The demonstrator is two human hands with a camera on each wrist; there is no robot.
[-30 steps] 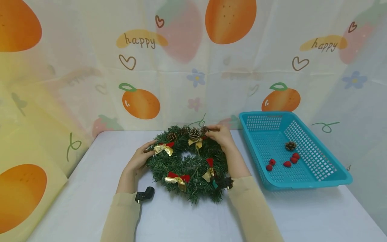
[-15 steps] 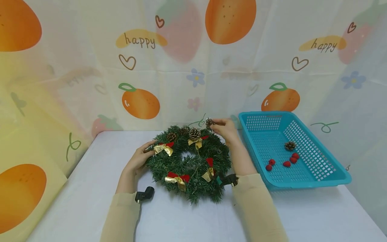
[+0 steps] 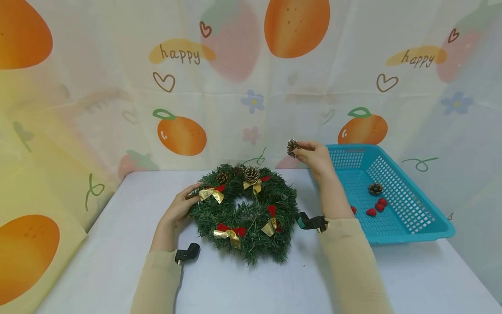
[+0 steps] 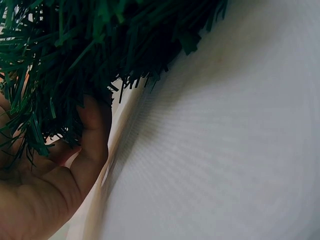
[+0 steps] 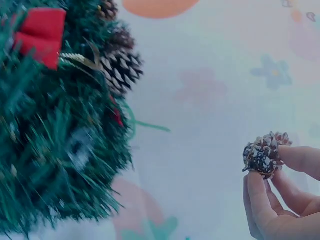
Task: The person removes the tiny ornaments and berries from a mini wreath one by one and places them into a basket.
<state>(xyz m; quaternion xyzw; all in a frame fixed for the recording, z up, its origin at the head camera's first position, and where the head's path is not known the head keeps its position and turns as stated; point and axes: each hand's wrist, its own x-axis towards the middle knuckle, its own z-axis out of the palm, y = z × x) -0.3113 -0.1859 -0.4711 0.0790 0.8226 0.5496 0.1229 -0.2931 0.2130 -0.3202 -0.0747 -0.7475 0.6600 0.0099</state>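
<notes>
A green wreath point(image 3: 283, 196) lies on the white table, trimmed with several gold-and-red bows point(image 3: 229, 233) and with pine cones point(image 3: 252, 174) along its far side. My left hand point(image 3: 181, 209) grips the wreath's left edge; in the left wrist view its fingers point(image 4: 95, 135) curl in under the dark green sprigs, which hide the fingertips. Between the thumb and fingers of my right hand point(image 3: 315, 159) is a small pine cone point(image 5: 265, 155) with whitish tips. That hand is raised beyond the wreath's far right side, apart from it, near the basket's left rim.
At the right stands a blue plastic basket point(image 3: 408, 237) with one pine cone point(image 3: 375, 189) and several red berries point(image 3: 371, 212) in it. My right forearm covers part of its left side. A fruit-print cloth point(image 3: 274, 113) hangs behind the table.
My right hand has lifted the small pine cone off the wreath's far right side and carried it up and right. The left hand stays on the wreath.
</notes>
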